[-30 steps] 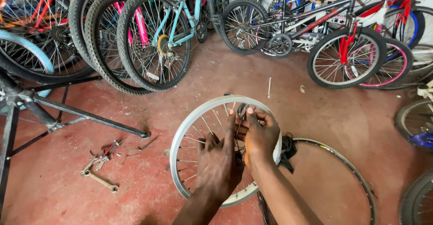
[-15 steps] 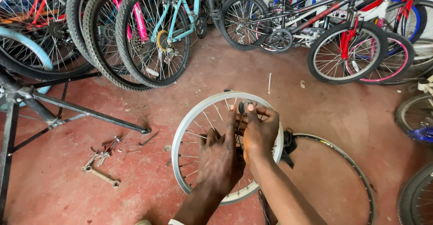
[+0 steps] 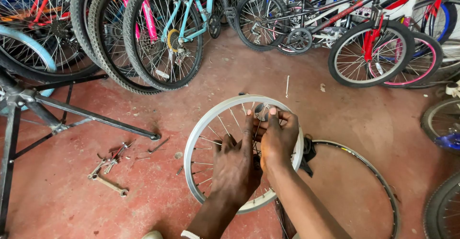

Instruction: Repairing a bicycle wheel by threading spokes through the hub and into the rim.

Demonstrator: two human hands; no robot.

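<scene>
Wheel rim point(image 3: 201, 128), silver and spoked, stands tilted on the red floor point(image 3: 86, 210), and I take it as the reference for all positions below. It carries no tyre. My left hand point(image 3: 235, 164) lies across the spokes at the centre of the rim, fingers together and pressed flat on them, index finger pointing up toward the top edge. My right hand point(image 3: 278, 138) is just beside the left, toward the upper right of the rim, with its fingers closed around a small round metal part point(image 3: 261, 110) at the top of the spoke field; I cannot tell whether that part is the hub end or a loose fitting.

Progress, as I judge it: the spokes appear laced into the rim, so the wheel is assembled at least in outline. The hands are at the centre fitting, so that adjustment reads as in hand, not finished.

A second bare rim point(image 3: 369, 164) lies flat on the floor to the right of the wheel rim, untouched. Spanners and small tools point(image 3: 109, 169) lie to its left, well apart from both hands. Parked bicycles point(image 3: 163, 33) stand beyond the rim.
</scene>
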